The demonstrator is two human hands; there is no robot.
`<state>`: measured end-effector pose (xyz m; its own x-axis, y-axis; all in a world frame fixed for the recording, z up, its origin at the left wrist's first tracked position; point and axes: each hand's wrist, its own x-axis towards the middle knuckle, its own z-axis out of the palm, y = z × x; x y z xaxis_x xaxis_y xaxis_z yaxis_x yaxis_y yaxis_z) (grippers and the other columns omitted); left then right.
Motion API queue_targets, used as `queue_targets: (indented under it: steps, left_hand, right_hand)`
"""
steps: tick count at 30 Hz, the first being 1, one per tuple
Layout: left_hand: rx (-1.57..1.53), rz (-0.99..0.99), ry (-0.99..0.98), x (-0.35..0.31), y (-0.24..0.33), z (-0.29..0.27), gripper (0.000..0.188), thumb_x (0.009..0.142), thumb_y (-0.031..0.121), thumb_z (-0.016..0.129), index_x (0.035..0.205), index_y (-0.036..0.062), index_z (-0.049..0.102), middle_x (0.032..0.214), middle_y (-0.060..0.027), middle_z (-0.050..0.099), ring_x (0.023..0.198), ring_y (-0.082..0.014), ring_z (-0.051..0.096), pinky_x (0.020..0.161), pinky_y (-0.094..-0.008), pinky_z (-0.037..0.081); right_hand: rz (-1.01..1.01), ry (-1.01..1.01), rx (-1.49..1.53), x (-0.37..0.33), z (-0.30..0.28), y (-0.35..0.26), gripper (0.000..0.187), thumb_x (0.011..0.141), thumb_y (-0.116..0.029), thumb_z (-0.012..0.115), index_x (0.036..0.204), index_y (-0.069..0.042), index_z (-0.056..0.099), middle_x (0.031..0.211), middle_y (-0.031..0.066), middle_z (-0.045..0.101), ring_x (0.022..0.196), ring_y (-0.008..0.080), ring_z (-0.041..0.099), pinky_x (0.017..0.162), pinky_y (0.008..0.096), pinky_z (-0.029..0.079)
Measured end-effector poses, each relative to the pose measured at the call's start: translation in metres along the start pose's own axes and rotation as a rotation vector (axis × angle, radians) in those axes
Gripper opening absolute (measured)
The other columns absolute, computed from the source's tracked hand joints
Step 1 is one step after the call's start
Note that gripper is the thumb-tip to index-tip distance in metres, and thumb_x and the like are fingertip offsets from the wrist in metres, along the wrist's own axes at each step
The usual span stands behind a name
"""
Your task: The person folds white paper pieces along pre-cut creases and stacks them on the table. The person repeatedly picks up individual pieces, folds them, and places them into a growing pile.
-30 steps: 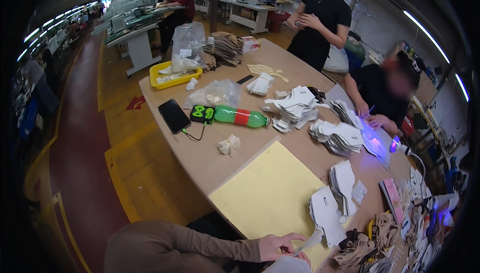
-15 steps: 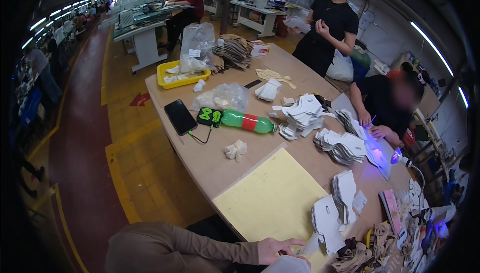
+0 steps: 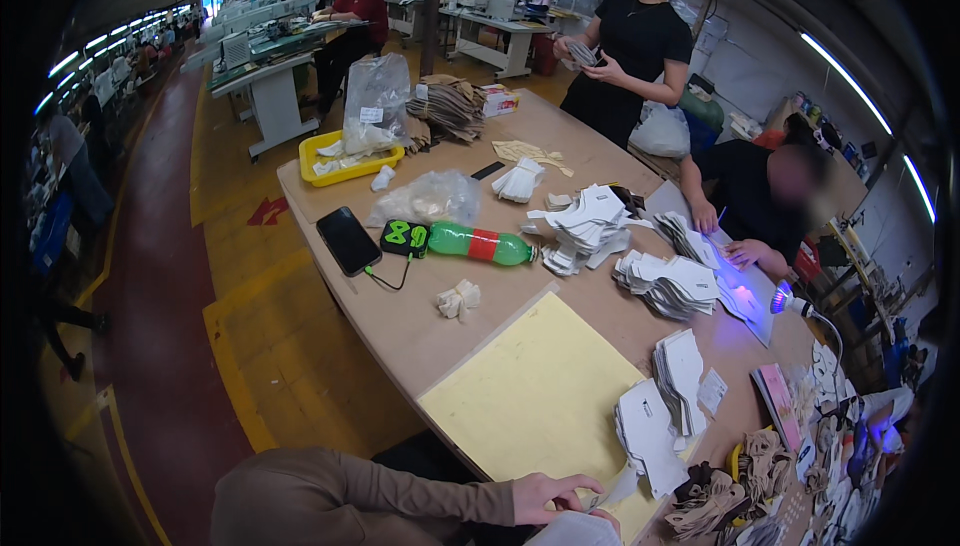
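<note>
My left hand (image 3: 548, 497), in a brown sleeve, is at the near edge of the yellow sheet (image 3: 530, 386). Its fingers are bent and close together over something small that I cannot make out. Just beyond the fingertips is a small pale piece (image 3: 622, 484). Of my right hand (image 3: 606, 518) only a bit of the fingers shows; a whitish shape (image 3: 572, 530) at the lower edge hides the rest. A stack of white cut pieces (image 3: 648, 436) lies right of my hands, with another white stack (image 3: 680, 376) behind it.
Brown strips (image 3: 715, 501) are heaped at the near right, beside a pink booklet (image 3: 776, 404). Farther back lie a green bottle (image 3: 482, 244), a phone (image 3: 352, 240), a yellow tray (image 3: 322, 174) and more white stacks (image 3: 668, 282). One co-worker (image 3: 760, 196) works under a purple lamp (image 3: 783, 296); another (image 3: 640, 46) stands behind.
The whole view has shifted slightly. The standing co-worker has lowered their hands and now holds a grey stack in both. My left hand stays nearly in place.
</note>
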<state>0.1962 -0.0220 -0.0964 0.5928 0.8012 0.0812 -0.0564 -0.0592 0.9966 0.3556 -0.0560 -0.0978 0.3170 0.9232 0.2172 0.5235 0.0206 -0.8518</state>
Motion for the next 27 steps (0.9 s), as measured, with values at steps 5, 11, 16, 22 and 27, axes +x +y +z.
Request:
queue_targets:
  steps: [5,11,16,22,27]
  left_hand:
    - [-0.013,-0.012,-0.053,-0.001,0.002,-0.004,0.048,0.095,0.006,0.059,0.141,0.0109,0.043,0.099,-0.0087,0.074,0.092,-0.0207,0.072,0.090,-0.0317,0.057]
    - [-0.032,0.009,-0.058,-0.001,0.001,-0.004,0.048,0.095,0.007,0.059,0.140,0.0103,0.043,0.101,-0.0089,0.074,0.093,-0.0213,0.072,0.092,-0.0324,0.056]
    - [-0.065,0.011,-0.042,-0.004,-0.003,-0.005,0.048,0.096,0.007,0.059,0.140,0.0098,0.042,0.102,-0.0087,0.074,0.094,-0.0211,0.072,0.093,-0.0328,0.056]
    - [-0.121,-0.042,0.002,-0.004,-0.003,-0.006,0.049,0.095,0.006,0.061,0.140,0.0092,0.042,0.101,-0.0073,0.074,0.096,-0.0191,0.071,0.095,-0.0318,0.055]
    - [-0.120,-0.130,0.101,-0.008,0.005,-0.008,0.040,0.093,0.010,0.068,0.130,0.0068,0.054,0.107,-0.0071,0.072,0.098,-0.0175,0.070,0.091,-0.0301,0.054]
  right_hand:
    - [0.015,0.012,0.000,-0.001,-0.003,0.000,0.016,0.077,0.007,0.070,0.090,0.002,0.064,0.097,0.0105,0.061,0.084,0.0194,0.063,0.071,0.0295,0.055]
    - [0.022,0.006,-0.004,0.000,-0.004,0.000,0.016,0.077,0.007,0.070,0.091,0.002,0.063,0.098,0.0103,0.060,0.084,0.0189,0.062,0.071,0.0294,0.055]
    - [0.028,0.005,-0.004,0.000,-0.002,0.001,0.015,0.078,0.008,0.069,0.091,0.002,0.063,0.098,0.0101,0.059,0.085,0.0185,0.062,0.071,0.0293,0.055]
    - [0.043,0.015,-0.009,0.000,-0.002,0.000,0.015,0.078,0.008,0.069,0.091,0.003,0.063,0.098,0.0098,0.058,0.085,0.0180,0.061,0.072,0.0292,0.055]
    - [0.056,0.069,-0.001,-0.002,-0.011,-0.007,0.015,0.078,0.008,0.069,0.091,0.003,0.062,0.098,0.0096,0.057,0.085,0.0177,0.060,0.072,0.0291,0.055]
